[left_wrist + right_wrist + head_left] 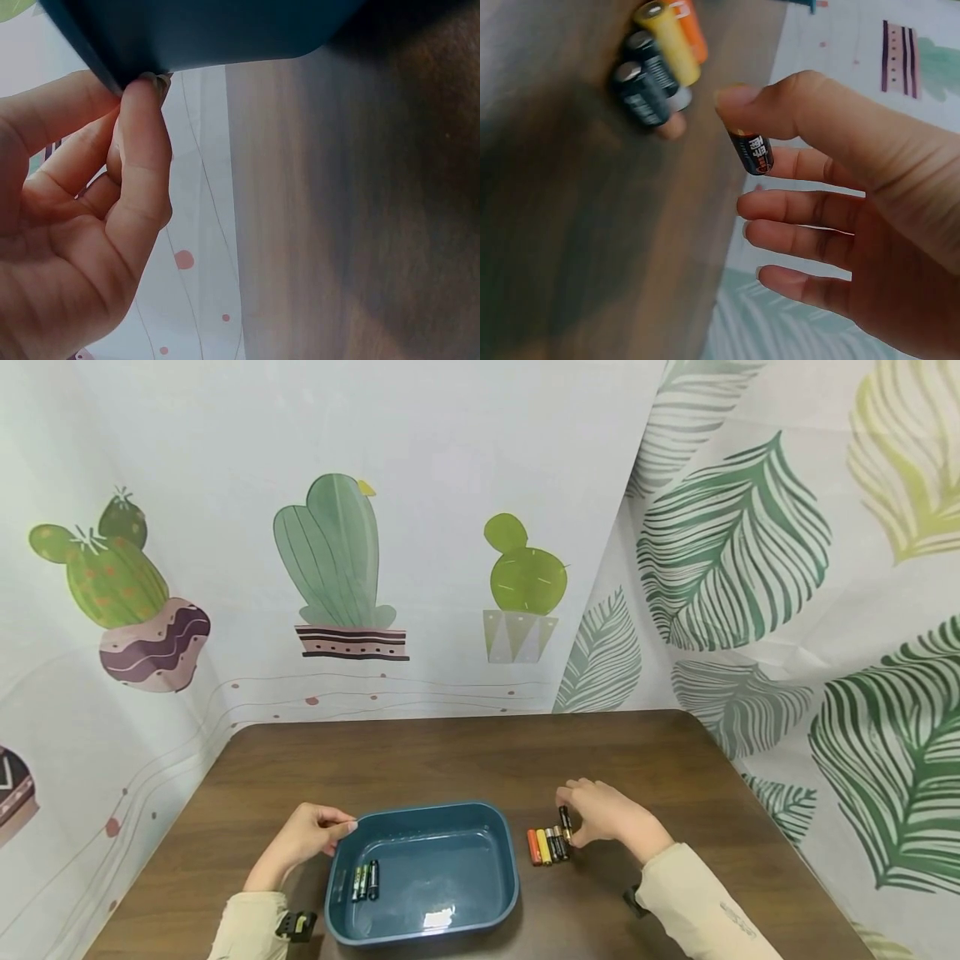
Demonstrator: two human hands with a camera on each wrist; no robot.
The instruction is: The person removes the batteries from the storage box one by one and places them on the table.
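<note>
At the back left corner of a dark blue tray (442, 878), my left hand (303, 839) pinches the rim between thumb and fingers. Inside the tray, by its left wall, lie three batteries (373, 880), side by side. To the right of the tray my right hand (606, 814) holds a black battery (754, 152) between thumb and index finger, the other fingers spread apart. Just beside that hand several batteries lie in a row on the table: an orange battery (534, 847), a yellow battery (543, 847) and black ones (641, 94).
The brown wooden table (450, 760) carries the tray near its front. A white cloth (442, 568) printed with cacti and leaves hangs behind and beside it. Dark wrist devices (297, 927) sit at both sleeves.
</note>
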